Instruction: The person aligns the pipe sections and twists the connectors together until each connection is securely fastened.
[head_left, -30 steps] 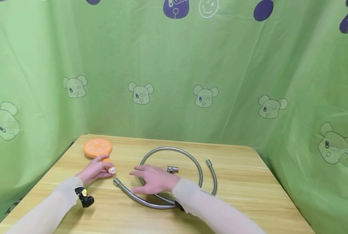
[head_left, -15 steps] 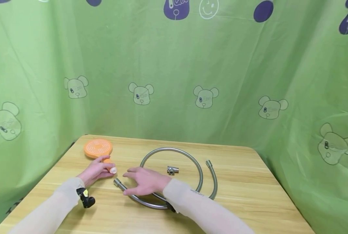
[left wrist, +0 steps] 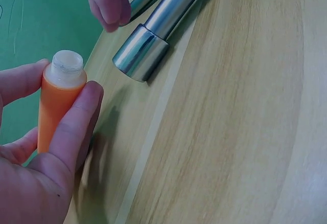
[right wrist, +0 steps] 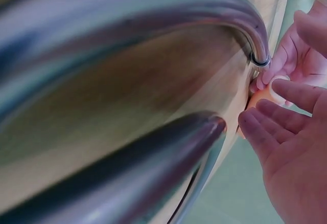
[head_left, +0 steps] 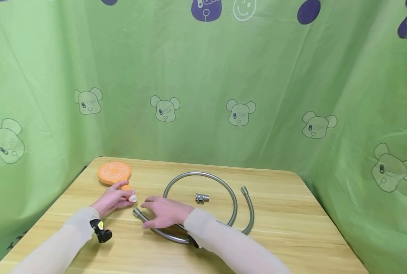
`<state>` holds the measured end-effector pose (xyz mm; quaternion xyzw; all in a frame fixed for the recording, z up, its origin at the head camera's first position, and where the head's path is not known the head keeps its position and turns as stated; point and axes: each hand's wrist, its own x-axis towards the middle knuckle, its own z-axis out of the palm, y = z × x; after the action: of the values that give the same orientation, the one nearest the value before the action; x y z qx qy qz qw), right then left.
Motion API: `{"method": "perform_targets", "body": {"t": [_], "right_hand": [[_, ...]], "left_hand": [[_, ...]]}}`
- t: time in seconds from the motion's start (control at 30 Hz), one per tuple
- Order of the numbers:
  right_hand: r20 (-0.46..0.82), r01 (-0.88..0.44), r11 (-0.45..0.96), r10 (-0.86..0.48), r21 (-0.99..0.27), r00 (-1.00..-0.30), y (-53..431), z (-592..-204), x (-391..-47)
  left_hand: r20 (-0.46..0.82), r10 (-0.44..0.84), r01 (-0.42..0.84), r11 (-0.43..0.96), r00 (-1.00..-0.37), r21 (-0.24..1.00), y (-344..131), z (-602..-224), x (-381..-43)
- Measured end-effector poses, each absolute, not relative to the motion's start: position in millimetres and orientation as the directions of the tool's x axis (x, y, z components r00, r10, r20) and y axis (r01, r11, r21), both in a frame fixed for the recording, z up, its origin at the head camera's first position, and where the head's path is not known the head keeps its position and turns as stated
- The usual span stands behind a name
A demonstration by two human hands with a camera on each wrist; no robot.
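Observation:
My left hand (head_left: 112, 198) grips the handle of an orange shower head (head_left: 114, 172) at the table's left side. In the left wrist view, thumb and fingers hold the orange handle (left wrist: 53, 106) around its top, below a white threaded end (left wrist: 67, 63). My right hand (head_left: 167, 211) is over the left part of a coiled metal shower hose (head_left: 235, 205), fingers spread and pointing left, nothing gripped. Just left of its fingertips lies the hose's end nut (head_left: 136, 212), close to the handle's white end. In the right wrist view, the right hand's fingers (right wrist: 291, 93) are extended.
A small metal tee fitting (head_left: 201, 198) lies inside the hose loop. The hose's other end (head_left: 244, 190) points away on the right. The wooden table (head_left: 285, 213) is surrounded by a green printed curtain (head_left: 203, 144).
My right hand has moved left along the hose toward its left end nut, uncovering more of the tee fitting. The left hand and shower head have hardly moved.

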<state>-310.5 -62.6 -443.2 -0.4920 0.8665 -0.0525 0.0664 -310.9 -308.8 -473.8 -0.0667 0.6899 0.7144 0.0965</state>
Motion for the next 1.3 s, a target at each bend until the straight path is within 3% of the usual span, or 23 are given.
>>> {"method": "perform_targets", "body": {"t": [0.23, 0.5, 1.3], "right_hand": [[-0.112, -0.825, 0.548, -0.836, -0.141, -0.537, -67, -447, -310], [-0.13, -0.845, 0.53, -0.845, -0.07, -0.519, -68, -455, -311], [-0.107, -0.85, 0.52, -0.853, -0.084, -0.511, -72, -465, -309]], "left_hand": [[-0.232, 0.06, -0.235, -0.054, -0.971, 0.97, -308, -472, -313], [-0.225, 0.051, -0.228, -0.059, -0.973, 0.972, -305, -471, -313], [-0.207, 0.039, -0.21, -0.105, -0.977, 0.972, -305, -473, -307]]}}
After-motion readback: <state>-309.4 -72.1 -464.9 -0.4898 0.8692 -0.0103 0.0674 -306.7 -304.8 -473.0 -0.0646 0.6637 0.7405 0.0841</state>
